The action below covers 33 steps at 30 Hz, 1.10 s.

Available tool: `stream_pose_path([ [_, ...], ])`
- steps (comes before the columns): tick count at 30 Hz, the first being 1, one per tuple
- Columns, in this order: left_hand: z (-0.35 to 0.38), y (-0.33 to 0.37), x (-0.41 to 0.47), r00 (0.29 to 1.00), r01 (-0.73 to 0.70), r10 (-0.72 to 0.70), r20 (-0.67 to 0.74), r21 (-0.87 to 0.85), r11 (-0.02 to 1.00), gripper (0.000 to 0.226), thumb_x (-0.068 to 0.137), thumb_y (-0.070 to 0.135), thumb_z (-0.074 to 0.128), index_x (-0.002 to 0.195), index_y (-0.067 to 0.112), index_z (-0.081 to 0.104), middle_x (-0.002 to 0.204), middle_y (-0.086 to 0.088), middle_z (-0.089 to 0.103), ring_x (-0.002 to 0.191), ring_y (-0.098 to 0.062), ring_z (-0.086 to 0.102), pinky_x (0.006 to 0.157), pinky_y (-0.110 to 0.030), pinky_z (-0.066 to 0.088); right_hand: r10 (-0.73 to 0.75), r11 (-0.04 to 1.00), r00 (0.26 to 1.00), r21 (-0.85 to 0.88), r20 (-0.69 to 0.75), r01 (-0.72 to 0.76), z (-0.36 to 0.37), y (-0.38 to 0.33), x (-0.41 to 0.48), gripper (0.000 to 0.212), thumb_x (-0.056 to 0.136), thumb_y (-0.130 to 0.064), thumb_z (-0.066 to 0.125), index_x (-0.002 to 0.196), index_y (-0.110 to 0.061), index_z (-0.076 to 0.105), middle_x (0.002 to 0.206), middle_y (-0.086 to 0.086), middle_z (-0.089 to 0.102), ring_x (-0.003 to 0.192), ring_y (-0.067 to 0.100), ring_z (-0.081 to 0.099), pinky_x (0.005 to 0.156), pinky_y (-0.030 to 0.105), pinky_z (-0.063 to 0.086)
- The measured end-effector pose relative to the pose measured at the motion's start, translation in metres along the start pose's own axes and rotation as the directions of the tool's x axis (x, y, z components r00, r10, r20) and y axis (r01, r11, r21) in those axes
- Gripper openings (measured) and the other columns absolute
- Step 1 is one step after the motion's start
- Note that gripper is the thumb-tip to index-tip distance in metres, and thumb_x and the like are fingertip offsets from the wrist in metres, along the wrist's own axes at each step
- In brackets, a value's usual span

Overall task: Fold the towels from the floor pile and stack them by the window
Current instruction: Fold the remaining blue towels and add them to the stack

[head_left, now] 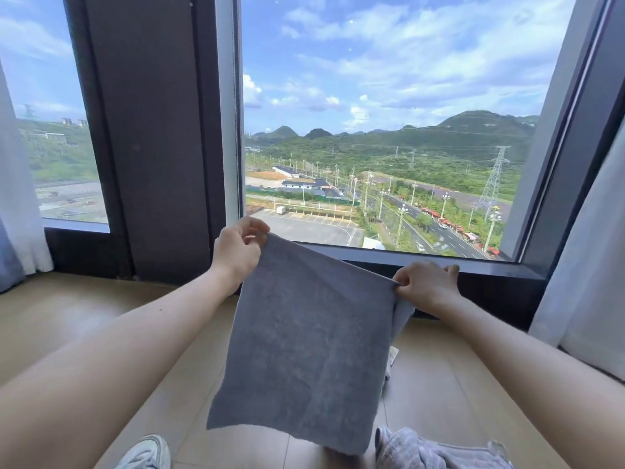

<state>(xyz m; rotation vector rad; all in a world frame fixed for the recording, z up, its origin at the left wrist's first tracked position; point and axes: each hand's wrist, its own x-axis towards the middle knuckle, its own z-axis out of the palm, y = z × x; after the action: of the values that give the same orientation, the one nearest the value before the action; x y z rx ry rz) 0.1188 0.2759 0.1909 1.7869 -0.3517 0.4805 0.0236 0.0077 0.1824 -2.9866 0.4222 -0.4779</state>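
**Towel** (304,340): grey, plain terry, one piece. It is held up in the air in front of the window (389,113) and hangs flat and nearly square above the floor (101,316). The top edge slopes down from left to right. A second layer shows just under the right corner.

**Left grip** (238,252): thumb and curled fingers pinch the towel's top left corner.

**Right grip** (426,286): fingers curled, pinching the top right corner, lower than the left.

**Pile** (436,451): crumpled grey towels on the floor at the bottom edge of the view, just right of the hanging towel's lower corner. Whether they touch cannot be told.

**Tag** (393,357): a small white scrap showing past the towel's right edge. Any print on it is too small to read.

**Shoe** (148,453): white, on the floor at the bottom left.

**Floor**: light wood planks running up to the dark sill (439,262).

**Pillar** (152,147): dark, between the two panes.

**Curtains**: pale and sheer, one at the left edge (17,198) and one at the right (592,282).
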Motion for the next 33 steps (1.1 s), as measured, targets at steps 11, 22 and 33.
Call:
stream_pose_path([
  [11, -0.014, -0.018, 0.021, 0.993, -0.11, 0.082, 0.081, 0.448, 0.887, 0.022, 0.092, -0.001, 0.045, 0.097, 0.01, 0.064, 0.096, -0.006, 0.061, 0.085, -0.021, 0.054, 0.07, -0.026, 0.04, -0.213, 0.934, 0.89, 0.352, 0.404, 0.065, 0.019, -0.006, -0.001, 0.017, 0.085, -0.021, 0.046, 0.073, -0.025, 0.058, 0.077, -0.006, 0.057, 0.079, 0.014, 0.054, 0.077, 0.029, 0.041],
  [22, -0.032, -0.034, 0.023, 0.936, -0.349, 0.083, 0.342, 0.873, 0.342, 0.032, 0.093, -0.004, 0.036, 0.117, 0.009, 0.053, 0.114, -0.006, 0.053, 0.098, -0.029, 0.06, 0.074, -0.032, 0.046, -0.199, 0.979, 0.869, 0.121, 0.453, 0.161, 0.044, 0.009, 0.007, 0.045, 0.077, -0.053, 0.06, 0.052, -0.02, 0.041, 0.057, -0.006, 0.037, 0.078, 0.019, 0.034, 0.088, 0.033, 0.032],
  [33, -0.025, -0.033, 0.028, 0.95, -0.306, 0.072, 0.303, 0.864, 0.4, 0.027, 0.092, -0.003, 0.034, 0.106, 0.005, 0.057, 0.107, -0.012, 0.056, 0.092, -0.034, 0.058, 0.071, -0.038, 0.045, 0.034, 0.94, 0.978, -0.34, 0.208, 0.039, 0.012, 0.019, 0.013, 0.028, 0.099, -0.029, 0.039, 0.083, -0.027, 0.062, 0.107, -0.002, 0.048, 0.118, 0.022, 0.039, 0.102, 0.045, 0.021],
])
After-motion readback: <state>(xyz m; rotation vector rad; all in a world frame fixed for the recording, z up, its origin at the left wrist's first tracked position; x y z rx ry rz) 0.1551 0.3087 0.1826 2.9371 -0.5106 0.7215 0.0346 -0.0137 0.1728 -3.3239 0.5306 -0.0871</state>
